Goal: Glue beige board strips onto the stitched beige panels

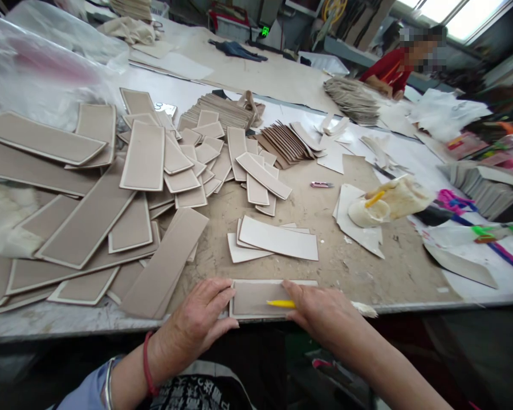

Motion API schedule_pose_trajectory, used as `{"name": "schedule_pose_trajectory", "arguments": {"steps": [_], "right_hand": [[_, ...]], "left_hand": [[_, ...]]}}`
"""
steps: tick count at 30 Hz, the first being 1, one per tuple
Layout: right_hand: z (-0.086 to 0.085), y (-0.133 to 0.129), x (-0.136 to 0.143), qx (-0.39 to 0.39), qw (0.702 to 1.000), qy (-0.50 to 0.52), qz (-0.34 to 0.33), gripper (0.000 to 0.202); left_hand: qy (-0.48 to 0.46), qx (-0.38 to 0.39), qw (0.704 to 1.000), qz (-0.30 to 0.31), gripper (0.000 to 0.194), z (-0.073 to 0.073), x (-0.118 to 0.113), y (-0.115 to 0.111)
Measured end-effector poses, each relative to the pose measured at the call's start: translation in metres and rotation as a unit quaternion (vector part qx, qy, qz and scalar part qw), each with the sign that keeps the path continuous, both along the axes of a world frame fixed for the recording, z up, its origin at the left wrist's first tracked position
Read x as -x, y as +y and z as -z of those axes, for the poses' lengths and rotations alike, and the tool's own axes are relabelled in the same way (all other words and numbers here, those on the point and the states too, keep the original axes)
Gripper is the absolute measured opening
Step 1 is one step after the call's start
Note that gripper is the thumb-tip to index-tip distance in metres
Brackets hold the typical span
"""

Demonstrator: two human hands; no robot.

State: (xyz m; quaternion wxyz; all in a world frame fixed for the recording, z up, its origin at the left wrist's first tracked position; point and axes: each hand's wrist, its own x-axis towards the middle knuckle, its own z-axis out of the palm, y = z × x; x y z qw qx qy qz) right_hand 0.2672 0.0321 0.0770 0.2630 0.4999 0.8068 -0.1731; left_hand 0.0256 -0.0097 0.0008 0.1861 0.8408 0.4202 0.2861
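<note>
Beige panel (252,297) lies flat at the near edge of the table (402,287), between the two hands: a long rectangle, its upper face a dull taupe, with a narrow pale margin where a slightly larger layer seems to show beneath. It looks light, thin and fairly stiff, nearer to coated board or leather than cloth, so I judge that it would bow gently rather than flop, and that its corners could crease. Its short ends and edges seem the best places to take hold, with fingertips off the middle. The left hand (205,307) sets its fingers at the left end and its thumb by the near corner; whether it pinches or merely steadies, I cannot tell. The right hand (318,304) rests at the other end, closed around a yellow tool (280,303) whose tapered tip points toward the left hand. Beyond the left hand and to its left spreads a heap of bordered pieces (143,156), while just ahead of both hands white strips (280,236) overlap loosely. Farther ahead of the right hand are a white tub (367,221) and small snips (322,184), then brown strips (284,145) fanned in a row
</note>
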Motion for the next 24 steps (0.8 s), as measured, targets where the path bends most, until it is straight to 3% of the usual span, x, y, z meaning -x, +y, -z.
{"name": "schedule_pose_trajectory", "arguments": {"steps": [24], "right_hand": [[-0.001,-0.002,0.012,-0.045,0.997,-0.030,-0.049,0.025]], "left_hand": [[0.002,0.059,0.998,0.027,0.041,0.001,0.003,0.003]]}}
